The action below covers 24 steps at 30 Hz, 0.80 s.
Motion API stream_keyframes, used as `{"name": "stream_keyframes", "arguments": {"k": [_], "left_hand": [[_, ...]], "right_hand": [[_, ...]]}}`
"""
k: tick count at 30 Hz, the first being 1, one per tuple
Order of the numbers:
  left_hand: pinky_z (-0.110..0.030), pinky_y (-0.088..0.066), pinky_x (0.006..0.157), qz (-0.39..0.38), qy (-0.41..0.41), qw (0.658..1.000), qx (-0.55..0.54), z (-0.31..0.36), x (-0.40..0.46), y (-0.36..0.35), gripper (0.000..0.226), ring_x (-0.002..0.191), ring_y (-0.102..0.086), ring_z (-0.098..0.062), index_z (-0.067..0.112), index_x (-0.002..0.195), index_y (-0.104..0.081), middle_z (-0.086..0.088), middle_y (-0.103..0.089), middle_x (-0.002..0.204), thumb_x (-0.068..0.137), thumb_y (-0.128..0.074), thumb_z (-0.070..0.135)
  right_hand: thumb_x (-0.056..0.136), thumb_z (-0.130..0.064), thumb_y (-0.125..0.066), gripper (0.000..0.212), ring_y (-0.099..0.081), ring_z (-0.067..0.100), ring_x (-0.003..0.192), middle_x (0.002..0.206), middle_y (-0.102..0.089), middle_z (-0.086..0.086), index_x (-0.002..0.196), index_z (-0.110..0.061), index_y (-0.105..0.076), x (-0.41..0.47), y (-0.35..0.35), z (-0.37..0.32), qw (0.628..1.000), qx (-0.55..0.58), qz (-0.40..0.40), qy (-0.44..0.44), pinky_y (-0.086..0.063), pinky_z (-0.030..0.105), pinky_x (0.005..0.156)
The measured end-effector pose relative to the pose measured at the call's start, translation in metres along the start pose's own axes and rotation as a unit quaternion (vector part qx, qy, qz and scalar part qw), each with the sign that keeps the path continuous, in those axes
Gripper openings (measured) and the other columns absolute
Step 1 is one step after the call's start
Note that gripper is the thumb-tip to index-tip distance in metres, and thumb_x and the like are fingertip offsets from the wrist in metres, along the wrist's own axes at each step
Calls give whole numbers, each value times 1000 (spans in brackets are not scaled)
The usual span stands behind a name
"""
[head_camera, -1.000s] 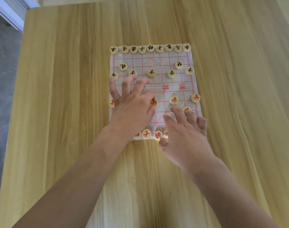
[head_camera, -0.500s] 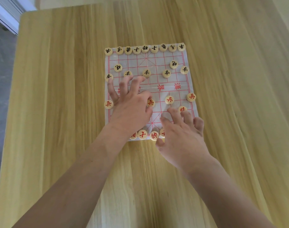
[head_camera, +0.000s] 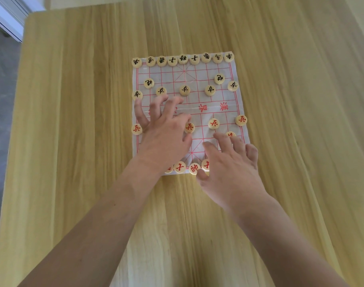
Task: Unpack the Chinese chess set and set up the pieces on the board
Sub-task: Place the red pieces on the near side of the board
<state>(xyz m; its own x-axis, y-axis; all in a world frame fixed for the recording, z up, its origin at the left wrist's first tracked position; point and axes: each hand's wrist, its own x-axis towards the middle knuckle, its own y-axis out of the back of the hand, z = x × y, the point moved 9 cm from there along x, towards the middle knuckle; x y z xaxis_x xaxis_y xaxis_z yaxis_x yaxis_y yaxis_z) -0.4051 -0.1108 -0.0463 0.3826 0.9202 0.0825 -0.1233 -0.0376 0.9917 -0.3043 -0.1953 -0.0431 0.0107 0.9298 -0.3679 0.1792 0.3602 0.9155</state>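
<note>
A thin plastic chess board with a red grid lies on the wooden table. Black-lettered wooden pieces fill its far row, with more in front of them. Red-lettered pieces stand on the near half, and a near row is partly hidden. My left hand lies flat on the board's left half, fingers spread, holding nothing. My right hand rests palm down over the near right corner, fingers apart, covering several pieces.
The light wooden table extends all around the board. Its left edge borders grey floor; a white frame stands at the top left.
Both hands have stayed pressed on the board, shifting only slightly. The view has drifted a little, so the board sits lower in the picture.
</note>
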Motion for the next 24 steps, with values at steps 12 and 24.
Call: {"name": "stream_keyframes", "arguments": {"k": [12,24], "left_hand": [[-64,0,113,7,9,1000,-10,5,-2,10,38,139,-24,-26,32,119,-63,8,-41,144,84,-58,46],[-62,2,114,-23,-3,999,-39,35,3,15,46,142,-19,-26,31,130,-56,8,-37,147,87,-61,45]], "right_hand": [[88,-45,-47,51,-17,24,138,151,-19,-3,135,-27,-39,-8,13,9,999,8,32,-13,-13,40,107],[88,-39,-48,58,-16,22,139,152,-21,-5,142,-27,-33,-28,21,44,997,52,30,-56,-11,38,112]]}}
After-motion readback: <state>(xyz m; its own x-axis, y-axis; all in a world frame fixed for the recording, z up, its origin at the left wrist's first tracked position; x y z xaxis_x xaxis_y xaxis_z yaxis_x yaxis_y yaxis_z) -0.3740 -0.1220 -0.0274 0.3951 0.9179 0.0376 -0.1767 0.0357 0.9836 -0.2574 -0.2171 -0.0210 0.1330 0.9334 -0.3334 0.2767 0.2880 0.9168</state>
